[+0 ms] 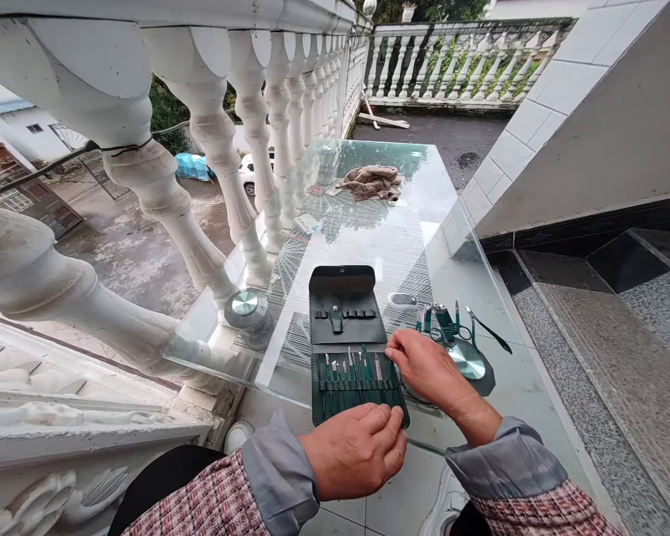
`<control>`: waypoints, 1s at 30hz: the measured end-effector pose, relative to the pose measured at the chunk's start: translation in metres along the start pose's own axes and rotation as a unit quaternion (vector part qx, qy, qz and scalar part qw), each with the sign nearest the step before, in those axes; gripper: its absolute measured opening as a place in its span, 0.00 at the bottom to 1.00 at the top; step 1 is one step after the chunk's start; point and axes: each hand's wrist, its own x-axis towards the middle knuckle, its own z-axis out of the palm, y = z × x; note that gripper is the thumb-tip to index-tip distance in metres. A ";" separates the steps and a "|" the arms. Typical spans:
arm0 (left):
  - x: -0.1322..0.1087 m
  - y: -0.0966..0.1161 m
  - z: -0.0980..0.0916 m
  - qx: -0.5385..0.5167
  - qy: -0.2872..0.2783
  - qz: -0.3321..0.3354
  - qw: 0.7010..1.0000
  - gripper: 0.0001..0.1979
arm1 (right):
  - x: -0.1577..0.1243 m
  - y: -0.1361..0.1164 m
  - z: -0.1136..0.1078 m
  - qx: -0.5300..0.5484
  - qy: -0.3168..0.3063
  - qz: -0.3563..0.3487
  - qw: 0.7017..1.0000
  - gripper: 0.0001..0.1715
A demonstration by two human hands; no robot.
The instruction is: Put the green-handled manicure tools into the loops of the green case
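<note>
A dark green manicure case (343, 327) lies unfolded on the glass table. Its lower panel carries a row of slim metal tools (351, 372) tucked under a strap of loops; the loops on the upper panel hold nothing. My left hand (357, 450) is closed at the case's near edge, its fingertips curled out of sight. My right hand (429, 365) pinches at the right edge of the lower panel; whether a tool is between its fingers cannot be seen. Beyond the right hand lie nail clippers (445, 321), small scissors (464, 329) and cuticle nippers (487, 327).
The glass table (290, 357) has metal-capped supports (246, 303) beneath its top. A crumpled brown cloth (370, 183) lies at its far end, with a small card (307, 223) to the left. White balusters (212, 141) line the left; stone steps (581, 320) rise on the right.
</note>
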 end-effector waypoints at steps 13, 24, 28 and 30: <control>0.001 0.000 -0.001 0.004 -0.003 0.003 1.000 0.14 | 0.000 0.001 0.001 0.005 -0.003 0.000 1.000 0.08; -0.001 -0.002 -0.002 0.011 -0.010 0.014 1.000 0.14 | 0.004 0.008 -0.007 0.028 0.027 -0.004 0.999 0.11; -0.001 -0.006 -0.004 0.004 -0.011 0.025 1.000 0.13 | 0.000 0.009 -0.013 0.049 -0.016 -0.035 0.998 0.08; -0.003 -0.008 -0.006 -0.005 -0.009 0.024 1.000 0.13 | -0.003 0.010 -0.014 0.048 -0.029 -0.043 0.997 0.07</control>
